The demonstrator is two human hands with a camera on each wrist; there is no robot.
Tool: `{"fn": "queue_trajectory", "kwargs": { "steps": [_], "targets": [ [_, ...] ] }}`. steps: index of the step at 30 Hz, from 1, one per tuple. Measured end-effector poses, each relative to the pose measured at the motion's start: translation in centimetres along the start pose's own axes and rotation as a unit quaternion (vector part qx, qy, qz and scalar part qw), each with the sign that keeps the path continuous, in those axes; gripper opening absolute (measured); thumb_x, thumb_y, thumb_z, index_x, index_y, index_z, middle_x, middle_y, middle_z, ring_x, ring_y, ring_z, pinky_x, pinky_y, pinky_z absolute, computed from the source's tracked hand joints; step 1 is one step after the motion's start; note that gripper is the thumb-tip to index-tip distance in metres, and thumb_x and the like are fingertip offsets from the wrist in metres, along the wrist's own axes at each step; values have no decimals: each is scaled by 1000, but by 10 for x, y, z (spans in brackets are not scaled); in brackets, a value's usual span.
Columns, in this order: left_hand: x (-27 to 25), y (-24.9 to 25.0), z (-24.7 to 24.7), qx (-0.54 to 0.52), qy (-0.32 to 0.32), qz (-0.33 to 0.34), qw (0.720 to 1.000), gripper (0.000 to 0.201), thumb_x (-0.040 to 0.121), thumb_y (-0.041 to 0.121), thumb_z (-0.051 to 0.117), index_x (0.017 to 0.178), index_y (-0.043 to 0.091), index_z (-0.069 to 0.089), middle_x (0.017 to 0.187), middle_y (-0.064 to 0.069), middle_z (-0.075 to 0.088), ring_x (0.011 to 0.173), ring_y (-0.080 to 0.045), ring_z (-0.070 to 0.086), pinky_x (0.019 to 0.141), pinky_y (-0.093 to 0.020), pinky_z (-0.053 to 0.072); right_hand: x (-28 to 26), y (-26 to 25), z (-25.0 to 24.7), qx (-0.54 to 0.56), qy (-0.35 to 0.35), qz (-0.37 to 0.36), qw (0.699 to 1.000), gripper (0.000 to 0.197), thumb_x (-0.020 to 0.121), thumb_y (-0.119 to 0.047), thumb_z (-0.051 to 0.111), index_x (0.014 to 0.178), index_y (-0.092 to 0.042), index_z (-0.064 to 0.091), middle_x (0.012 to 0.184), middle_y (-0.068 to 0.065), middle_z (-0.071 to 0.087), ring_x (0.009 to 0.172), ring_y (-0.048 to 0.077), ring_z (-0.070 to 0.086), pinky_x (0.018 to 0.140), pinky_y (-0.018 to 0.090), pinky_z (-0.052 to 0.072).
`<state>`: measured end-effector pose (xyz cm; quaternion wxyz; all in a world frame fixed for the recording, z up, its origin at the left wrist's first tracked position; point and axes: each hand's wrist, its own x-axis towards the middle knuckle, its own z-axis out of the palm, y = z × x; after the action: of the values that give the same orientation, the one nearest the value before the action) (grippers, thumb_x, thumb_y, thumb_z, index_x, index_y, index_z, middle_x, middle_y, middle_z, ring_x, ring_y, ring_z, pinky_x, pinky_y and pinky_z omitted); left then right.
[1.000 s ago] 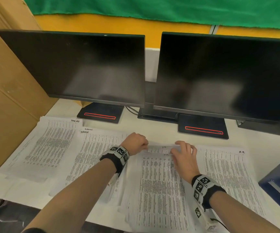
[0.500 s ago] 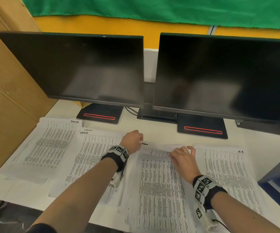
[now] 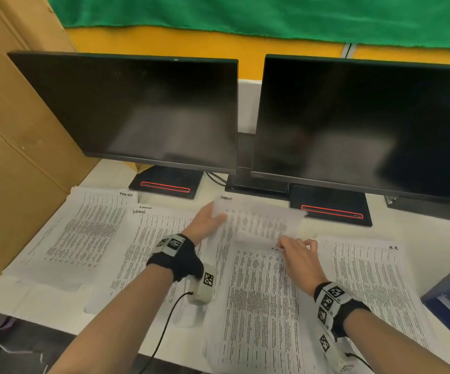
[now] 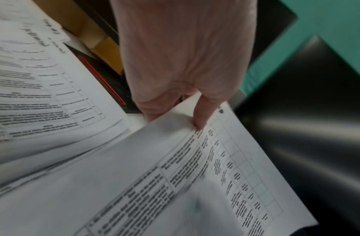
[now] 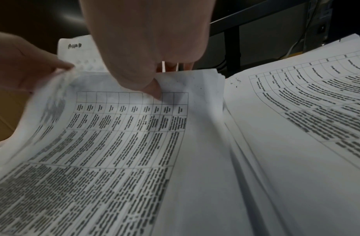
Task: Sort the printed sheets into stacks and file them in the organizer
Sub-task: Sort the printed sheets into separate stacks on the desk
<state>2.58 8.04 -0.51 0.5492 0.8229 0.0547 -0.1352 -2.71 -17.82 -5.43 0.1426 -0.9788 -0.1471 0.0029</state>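
Pinching a raised sheet (image 3: 256,222) with left hand (image 3: 205,225); right hand (image 3: 299,260) grips stack (image 3: 259,306).

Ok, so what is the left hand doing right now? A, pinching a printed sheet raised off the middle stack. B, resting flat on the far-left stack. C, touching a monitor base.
A: the left hand pinches the far corner of a printed sheet, thumb on top, with the sheet raised above the middle stack.
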Motion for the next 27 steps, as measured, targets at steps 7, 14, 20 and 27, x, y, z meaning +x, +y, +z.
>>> {"fn": "queue_trajectory", "kwargs": {
  "steps": [7,14,20,27],
  "targets": [
    [18,-22,-104,29,109,-168,979,16,92,2,42,104,6,51,88,-13,54,81,-25,52,67,-34,45,1,0,-1,-2,-21,-13,1000,49,72,13,48,92,-31,40,89,-13,55,85,13,49,82,27,18],
    [13,-80,-166,283,105,-252,920,34,96,3,43,126,-10,48,127,-30,52,117,-40,52,87,-39,43,-4,4,2,16,-46,-21,999,60,64,18,47,93,-33,33,91,-13,50,85,12,48,89,27,21],
    [13,-83,-166,336,153,-295,881,40,95,10,42,133,-5,38,135,-24,46,122,-39,46,102,-45,38,-7,0,-6,19,-34,-18,999,74,67,20,46,126,-24,38,115,-7,58,104,15,53,100,30,19],
    [17,-34,-69,373,230,-20,899,43,89,19,56,130,16,44,131,-14,42,116,-29,48,95,-43,42,-2,-3,-1,-30,-25,-37,999,63,66,17,48,114,-23,56,105,-6,60,101,19,56,94,31,16]
  ]
}}
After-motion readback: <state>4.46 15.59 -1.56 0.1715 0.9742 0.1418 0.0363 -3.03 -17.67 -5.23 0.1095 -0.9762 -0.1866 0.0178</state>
